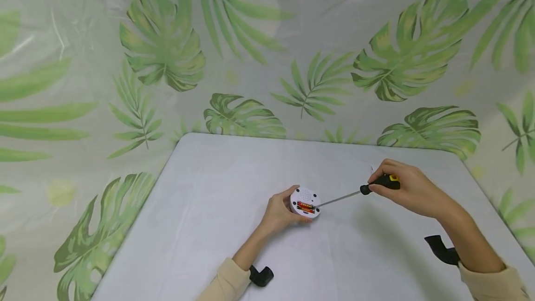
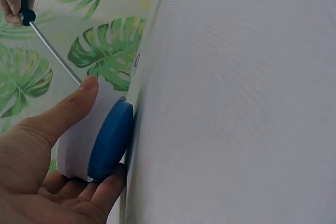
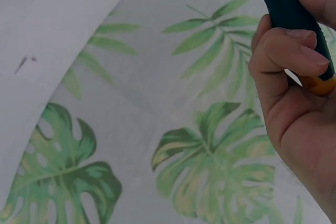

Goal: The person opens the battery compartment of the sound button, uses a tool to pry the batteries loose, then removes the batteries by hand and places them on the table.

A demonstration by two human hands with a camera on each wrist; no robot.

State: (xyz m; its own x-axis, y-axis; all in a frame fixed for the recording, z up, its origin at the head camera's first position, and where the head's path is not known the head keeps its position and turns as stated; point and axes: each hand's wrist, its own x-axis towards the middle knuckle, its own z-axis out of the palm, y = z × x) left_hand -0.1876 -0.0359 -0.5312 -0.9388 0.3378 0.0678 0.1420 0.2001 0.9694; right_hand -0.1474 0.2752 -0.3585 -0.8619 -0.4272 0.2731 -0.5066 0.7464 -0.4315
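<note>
My left hand grips a small round white device by its edge, thumb on one side and fingers on the other. Its back faces up, with a grid of small holes and an open compartment holding red batteries. The left wrist view shows its blue face turned toward the table. My right hand holds a screwdriver by its black and yellow handle. The metal shaft slants down to the left, and its tip meets the device by the end of the batteries; exact contact cannot be told.
A white table lies under both hands. Beyond its edge hangs a leaf-patterned sheet. One small dark item lies on the table in the right wrist view, too blurred to identify. Black wrist-worn pieces sit at both forearms.
</note>
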